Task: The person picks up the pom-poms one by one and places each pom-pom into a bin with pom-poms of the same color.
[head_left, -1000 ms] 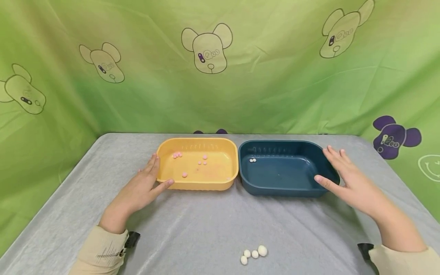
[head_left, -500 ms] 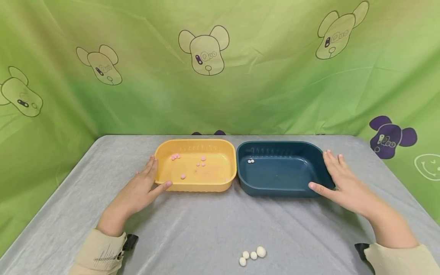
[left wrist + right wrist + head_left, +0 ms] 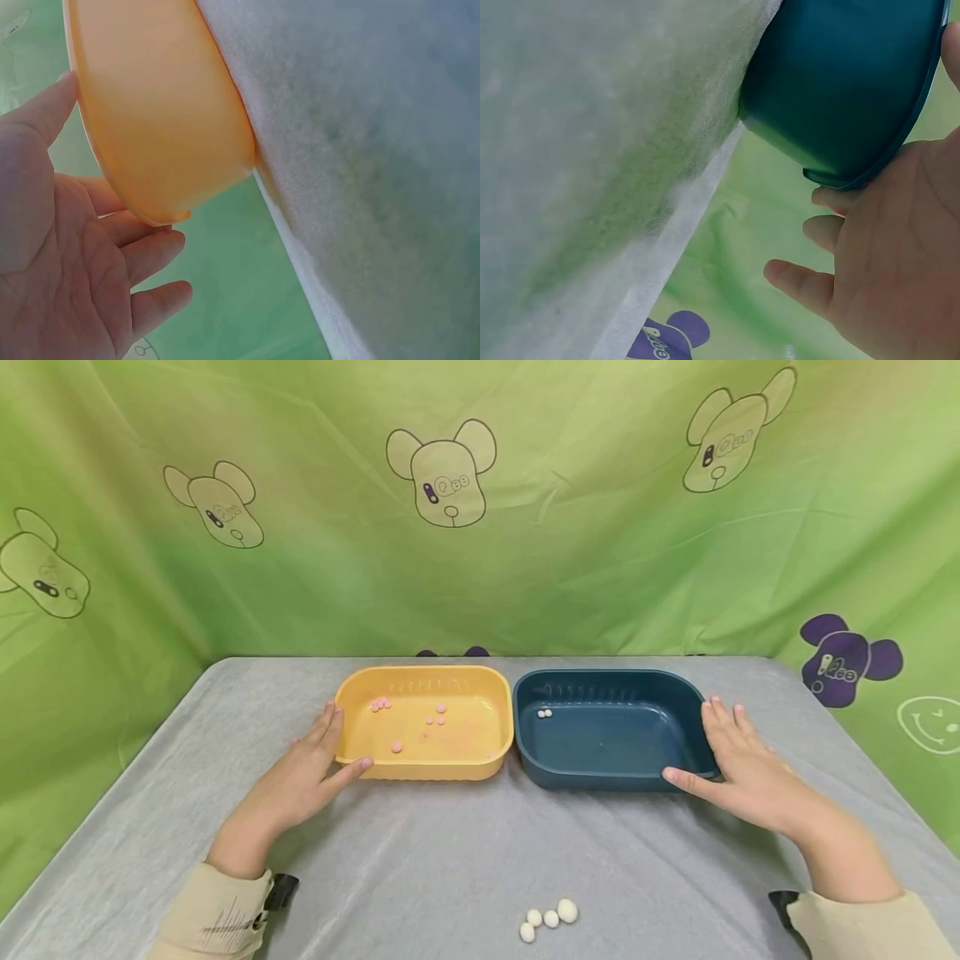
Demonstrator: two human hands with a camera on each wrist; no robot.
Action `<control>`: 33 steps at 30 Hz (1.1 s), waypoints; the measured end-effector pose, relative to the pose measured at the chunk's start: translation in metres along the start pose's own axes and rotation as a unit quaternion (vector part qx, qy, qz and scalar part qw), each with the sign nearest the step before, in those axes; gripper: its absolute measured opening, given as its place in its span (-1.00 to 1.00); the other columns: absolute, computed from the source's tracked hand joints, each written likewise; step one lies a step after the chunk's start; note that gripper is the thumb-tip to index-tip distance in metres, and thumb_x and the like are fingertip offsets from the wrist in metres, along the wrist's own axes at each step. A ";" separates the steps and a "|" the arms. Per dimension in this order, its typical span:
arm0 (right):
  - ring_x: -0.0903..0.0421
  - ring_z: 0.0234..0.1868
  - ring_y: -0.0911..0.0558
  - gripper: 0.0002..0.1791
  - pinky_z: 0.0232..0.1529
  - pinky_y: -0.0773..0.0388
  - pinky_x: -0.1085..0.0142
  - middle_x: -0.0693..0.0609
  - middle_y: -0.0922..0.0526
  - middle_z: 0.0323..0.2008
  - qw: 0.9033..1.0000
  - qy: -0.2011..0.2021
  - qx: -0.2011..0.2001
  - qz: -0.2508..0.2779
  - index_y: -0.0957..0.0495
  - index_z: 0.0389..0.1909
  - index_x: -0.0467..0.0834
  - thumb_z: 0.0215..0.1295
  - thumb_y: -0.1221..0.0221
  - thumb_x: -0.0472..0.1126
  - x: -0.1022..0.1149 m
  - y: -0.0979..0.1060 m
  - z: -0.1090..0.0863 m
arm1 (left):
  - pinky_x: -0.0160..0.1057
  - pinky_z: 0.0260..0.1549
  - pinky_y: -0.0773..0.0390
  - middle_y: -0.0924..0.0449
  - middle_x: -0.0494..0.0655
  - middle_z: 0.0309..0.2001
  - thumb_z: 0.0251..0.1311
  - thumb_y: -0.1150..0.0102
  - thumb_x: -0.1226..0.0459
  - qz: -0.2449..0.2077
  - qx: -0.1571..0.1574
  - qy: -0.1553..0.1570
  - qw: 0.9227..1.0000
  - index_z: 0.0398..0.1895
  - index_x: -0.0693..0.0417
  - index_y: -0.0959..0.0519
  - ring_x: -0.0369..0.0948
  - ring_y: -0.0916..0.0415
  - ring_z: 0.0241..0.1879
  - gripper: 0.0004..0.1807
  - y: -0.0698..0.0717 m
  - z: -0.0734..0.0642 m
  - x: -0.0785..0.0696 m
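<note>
A yellow plastic basin and a dark blue basin stand side by side on a cloth-covered table. Against the yellow one's left end rests my left hand, thumb along the near rim and fingers extended by the outer wall. My right hand meets the blue basin's right end in much the same way, its thumb at the front corner. Both wrist views show spread fingers at the rims, the left fingers and right fingers uncurled. Several small pink balls lie inside the yellow basin, and two tiny white balls inside the blue.
Nearer the front edge, several white balls of differing size form a short row on the grey tablecloth. A green printed curtain hangs behind and at both sides of the table.
My right hand has come inward to the left, closer onto the blue basin's right rim. The left hand keeps its place at the yellow basin. The whole head view has shifted slightly.
</note>
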State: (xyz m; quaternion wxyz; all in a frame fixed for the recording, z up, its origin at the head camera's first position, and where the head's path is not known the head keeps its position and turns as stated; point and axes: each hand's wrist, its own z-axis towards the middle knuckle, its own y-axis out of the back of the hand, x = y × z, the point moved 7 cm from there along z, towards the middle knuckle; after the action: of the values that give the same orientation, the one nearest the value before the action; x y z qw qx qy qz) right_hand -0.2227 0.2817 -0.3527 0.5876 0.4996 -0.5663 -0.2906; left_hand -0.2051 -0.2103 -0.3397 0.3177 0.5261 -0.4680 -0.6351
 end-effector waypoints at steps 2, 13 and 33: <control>-0.28 0.50 0.64 0.23 0.29 0.24 -0.56 -0.20 0.62 0.54 1.000 -0.002 0.001 -0.001 0.49 0.55 -0.26 0.34 -0.08 0.35 0.000 0.000 0.000 | 0.36 0.41 -0.06 0.20 0.35 0.56 0.45 0.12 -0.18 -0.004 0.000 -0.004 1.000 0.51 0.47 0.09 0.25 0.13 0.54 -0.02 0.001 0.000 0.001; -0.28 0.50 0.64 0.22 0.31 0.24 -0.54 -0.20 0.58 0.55 1.000 -0.003 0.004 0.000 0.48 0.55 -0.24 0.33 -0.08 0.36 0.001 0.001 -0.001 | 0.30 0.46 0.00 0.12 0.24 0.58 0.46 0.07 -0.12 -0.024 -0.011 -0.029 0.999 0.54 0.35 -0.01 0.20 0.13 0.56 -0.13 0.013 -0.001 0.005; -0.29 0.52 0.58 0.23 0.22 0.19 -0.61 -0.17 0.59 0.56 1.000 -0.022 0.014 -0.005 0.52 0.55 -0.18 0.32 -0.05 0.41 0.000 0.001 -0.002 | 0.22 0.45 -0.14 -0.14 0.19 0.53 0.46 0.01 -0.05 0.013 -0.038 -0.074 0.996 0.50 0.20 -0.22 0.17 -0.09 0.51 -0.28 0.022 -0.002 -0.012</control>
State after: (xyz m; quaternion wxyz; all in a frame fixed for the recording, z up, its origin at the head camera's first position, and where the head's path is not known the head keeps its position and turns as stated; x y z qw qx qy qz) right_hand -0.2217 0.2828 -0.3513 0.5664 0.5040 -0.5804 -0.2971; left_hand -0.2021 -0.2083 -0.3153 0.3100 0.4590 -0.4724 -0.6856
